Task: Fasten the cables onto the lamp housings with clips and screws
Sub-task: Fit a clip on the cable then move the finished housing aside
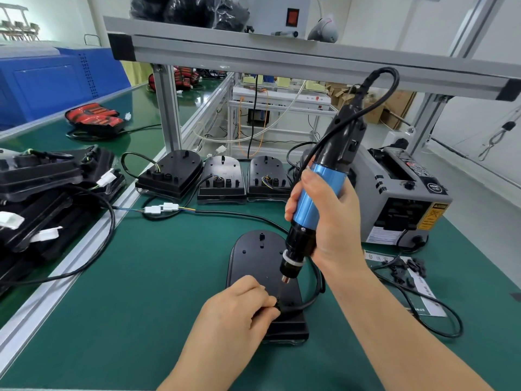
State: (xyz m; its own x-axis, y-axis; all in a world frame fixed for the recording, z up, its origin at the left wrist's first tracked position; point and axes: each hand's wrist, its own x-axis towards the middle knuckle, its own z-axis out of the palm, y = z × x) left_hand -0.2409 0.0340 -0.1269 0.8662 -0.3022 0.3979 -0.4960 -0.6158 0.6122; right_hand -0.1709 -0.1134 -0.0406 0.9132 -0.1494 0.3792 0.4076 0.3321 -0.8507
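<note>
Right hand (327, 221) clamped round upright screwdriver (317, 193), bit down on housing (253, 258), left hand (239, 306) at bit's 7 o'clock, fingers pinched on cable (308, 304)

One head-worn wide view looks forward and down, close over the green workbench (146, 277).

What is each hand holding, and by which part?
The right hand grips the screwdriver round its blue barrel. The left hand pinches the black cable where it lies on the lamp housing.
</note>
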